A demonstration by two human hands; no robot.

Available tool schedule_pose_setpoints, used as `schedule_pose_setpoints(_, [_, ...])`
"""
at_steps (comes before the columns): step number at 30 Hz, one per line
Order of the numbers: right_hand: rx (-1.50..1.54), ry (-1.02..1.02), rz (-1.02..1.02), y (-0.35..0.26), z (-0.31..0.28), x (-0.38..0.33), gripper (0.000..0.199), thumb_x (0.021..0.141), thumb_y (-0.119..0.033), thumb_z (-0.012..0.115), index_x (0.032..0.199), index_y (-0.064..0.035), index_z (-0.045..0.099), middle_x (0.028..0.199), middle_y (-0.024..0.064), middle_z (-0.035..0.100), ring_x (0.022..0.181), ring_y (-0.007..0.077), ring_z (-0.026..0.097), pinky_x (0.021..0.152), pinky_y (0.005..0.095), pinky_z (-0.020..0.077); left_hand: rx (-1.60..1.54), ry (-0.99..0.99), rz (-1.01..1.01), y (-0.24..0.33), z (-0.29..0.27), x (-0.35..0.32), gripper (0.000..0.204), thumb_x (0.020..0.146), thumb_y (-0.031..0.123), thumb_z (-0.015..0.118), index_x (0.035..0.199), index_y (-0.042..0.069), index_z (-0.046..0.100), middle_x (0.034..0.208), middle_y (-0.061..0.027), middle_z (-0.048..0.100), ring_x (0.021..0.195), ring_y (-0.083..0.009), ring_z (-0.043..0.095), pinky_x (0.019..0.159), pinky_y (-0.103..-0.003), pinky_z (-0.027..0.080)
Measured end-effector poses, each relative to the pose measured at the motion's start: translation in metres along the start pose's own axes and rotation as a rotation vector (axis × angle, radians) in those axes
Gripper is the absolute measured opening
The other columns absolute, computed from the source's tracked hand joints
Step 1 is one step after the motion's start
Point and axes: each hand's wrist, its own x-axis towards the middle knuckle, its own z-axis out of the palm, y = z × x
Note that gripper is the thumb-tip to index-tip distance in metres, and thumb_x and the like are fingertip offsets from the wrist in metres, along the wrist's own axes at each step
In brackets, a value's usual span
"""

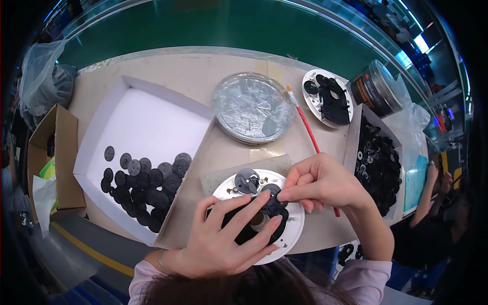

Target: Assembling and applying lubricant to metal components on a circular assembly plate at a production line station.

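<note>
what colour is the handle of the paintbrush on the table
Red handle, seen best in the head view.

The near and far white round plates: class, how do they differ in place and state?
The near white round plate has the left hand and right hand over it; the far white round plate has neither.
The near plate lies at the beige table's front edge; the far plate lies beside the dark cylindrical can.
Both bear black parts.

A label (367, 93) with orange and pale print wraps the dark can (378, 89). Its words are too blurred to read.
</note>
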Motion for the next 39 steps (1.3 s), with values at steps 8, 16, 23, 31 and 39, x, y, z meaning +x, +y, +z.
schedule_pose_setpoints(8, [-0.451,0.224,-0.059,-0.002,0.005,-0.001,0.036,0.069,-0.025,0.079,0.083,-0.0037,0.053,0.063,0.0000,0.053,0.057,0.0056,0.049,0.051,0.0198,0.0384,0.006,0.001,-0.047,0.001,0.000,-0.002,0.050,0.064,0.039,0.075,0.106,0.014,0.064,0.116,-0.0070,0.058,0.094,-0.0215,0.052,0.075,-0.034,0.038])
schedule_pose_setpoints(16, [-0.391,0.311,-0.341,0.035,0.005,0.008,0.064,0.066,-0.033,0.080,0.106,-0.0045,0.040,0.096,0.0037,0.041,0.091,0.0116,0.038,0.080,0.0260,0.0345,0.047,-0.052,-0.056,0.004,-0.002,0.003,0.052,0.064,0.039,0.074,0.108,0.014,0.063,0.116,-0.0053,0.057,0.094,-0.0205,0.051,0.076,-0.034,0.038])
schedule_pose_setpoints(23, [-0.205,0.243,-0.419,0.043,0.002,-0.005,0.043,0.073,-0.019,0.075,0.103,-0.0067,0.047,0.087,-0.0019,0.047,0.081,0.0049,0.044,0.070,0.0192,0.0341,0.055,-0.056,-0.062,0.003,0.000,0.002,0.048,0.070,0.038,0.066,0.110,0.012,0.063,0.118,-0.0042,0.057,0.096,-0.0177,0.050,0.077,-0.035,0.038])
schedule_pose_setpoints(31, [0.037,0.101,-0.087,0.012,0.013,-0.010,0.007,0.079,-0.006,0.067,0.078,-0.0002,0.063,0.058,-0.0028,0.057,0.046,0.0008,0.045,0.042,0.0150,0.0272,0.071,-0.054,-0.068,0.004,0.000,0.001,0.045,0.072,0.039,0.064,0.109,0.013,0.064,0.116,-0.0038,0.058,0.097,-0.0172,0.050,0.077,-0.035,0.037])
schedule_pose_setpoints(39, [0.091,-0.077,0.116,0.000,-0.007,-0.003,0.006,0.075,-0.005,0.069,0.076,-0.0010,0.065,0.055,-0.0010,0.056,0.042,0.0021,0.044,0.037,0.0173,0.0264,0.045,-0.022,-0.061,0.003,0.002,0.001,0.041,0.074,0.038,0.063,0.107,0.015,0.064,0.115,-0.0041,0.059,0.095,-0.0175,0.052,0.076,-0.034,0.038])
